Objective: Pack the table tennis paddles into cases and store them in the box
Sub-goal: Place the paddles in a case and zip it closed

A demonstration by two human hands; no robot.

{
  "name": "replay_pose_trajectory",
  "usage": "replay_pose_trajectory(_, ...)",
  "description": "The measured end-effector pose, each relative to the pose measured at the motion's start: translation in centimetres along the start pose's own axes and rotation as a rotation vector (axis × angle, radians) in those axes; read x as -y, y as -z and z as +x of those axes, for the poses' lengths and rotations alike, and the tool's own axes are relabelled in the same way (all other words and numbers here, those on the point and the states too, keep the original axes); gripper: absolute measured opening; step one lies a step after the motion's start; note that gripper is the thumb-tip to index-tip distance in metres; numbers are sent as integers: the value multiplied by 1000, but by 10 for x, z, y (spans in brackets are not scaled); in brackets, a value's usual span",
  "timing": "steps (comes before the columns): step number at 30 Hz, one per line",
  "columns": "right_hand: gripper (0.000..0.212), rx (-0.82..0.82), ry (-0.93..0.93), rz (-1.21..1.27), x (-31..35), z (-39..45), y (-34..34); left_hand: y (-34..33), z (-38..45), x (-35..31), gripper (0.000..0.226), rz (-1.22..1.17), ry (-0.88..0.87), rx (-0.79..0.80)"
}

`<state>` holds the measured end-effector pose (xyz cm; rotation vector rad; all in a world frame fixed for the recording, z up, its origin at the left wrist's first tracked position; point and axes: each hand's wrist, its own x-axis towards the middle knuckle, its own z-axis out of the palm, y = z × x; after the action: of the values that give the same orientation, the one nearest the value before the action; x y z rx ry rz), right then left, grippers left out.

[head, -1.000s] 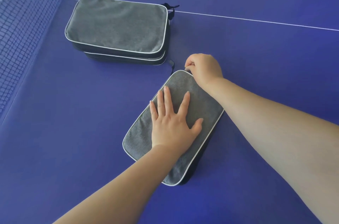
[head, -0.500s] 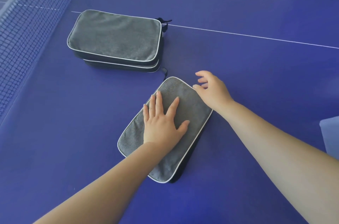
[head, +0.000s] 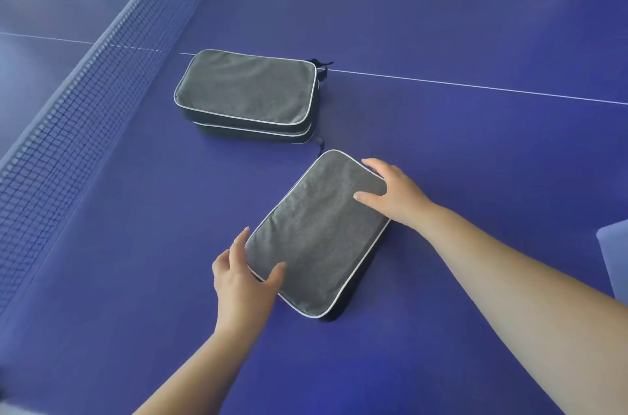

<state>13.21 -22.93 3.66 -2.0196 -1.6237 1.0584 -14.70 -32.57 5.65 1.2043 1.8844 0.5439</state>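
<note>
The left hand (head: 243,273) grips the near corner of a grey paddle case (head: 316,234), its thumb on the top fabric and its fingers curled round the left edge. The case lies flat and slantwise between the two hands on the blue table (head: 441,149). The right hand (head: 396,193) holds the case's far right corner, thumb laid on top, fingers over the far edge. Beyond both hands, two more grey cases (head: 246,91) lie stacked beside the net (head: 68,129).
</note>
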Motion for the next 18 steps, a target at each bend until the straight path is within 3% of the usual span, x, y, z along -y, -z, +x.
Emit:
replay_pose_trajectory(5, 81, 89, 44, -165, -1, -6, -3, -16, -15, 8, 79, -45, 81, 126)
replay_pose_trajectory(12, 93, 162, -54, -267, -9, -28, 5, -14, -12, 25, 72, -366, 111, 14)
replay_pose_trajectory(18, 94, 153, -82, -204, -27, -75, -9, -7, -4, 38, 78, -354, 96, 48)
